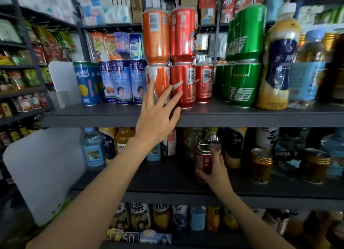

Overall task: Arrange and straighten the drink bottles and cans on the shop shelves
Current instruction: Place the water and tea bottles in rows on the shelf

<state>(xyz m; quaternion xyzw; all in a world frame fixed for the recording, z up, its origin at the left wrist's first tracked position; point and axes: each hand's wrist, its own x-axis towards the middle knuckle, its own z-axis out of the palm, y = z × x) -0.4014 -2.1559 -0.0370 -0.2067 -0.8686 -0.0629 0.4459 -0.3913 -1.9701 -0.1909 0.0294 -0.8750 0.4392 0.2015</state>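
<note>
Left hand (158,109) is flat, fingers straight and spread, lying against the fronts of the bottom-row orange can (158,83) and the red can (183,86) beside it on the upper shelf (260,116). It holds nothing. My read: it is steadying the two-high stack, since an upper orange can (156,37) and an upper red can (183,35) stand on top of those two and lean a bit (wide-angle lens may exaggerate that).

Right hand (214,171) is on the middle shelf (167,181), thumb and fingers curled round a small red can (203,160) that stands upright near the front edge, between dark bottles (233,146) behind and a gold can (260,165) to its right. The grip covers the lower half; the top rim shows above the fingers.

So the task's things sit directly under both hands: the stack at the left fingertips, the single can in the right palm. The red can probably belongs with the red group above; the gap there isn't visible, so I can't tell where it would fit.

Green cans (242,83) are stacked two-high just right of the reds, apart from either hand.
</note>
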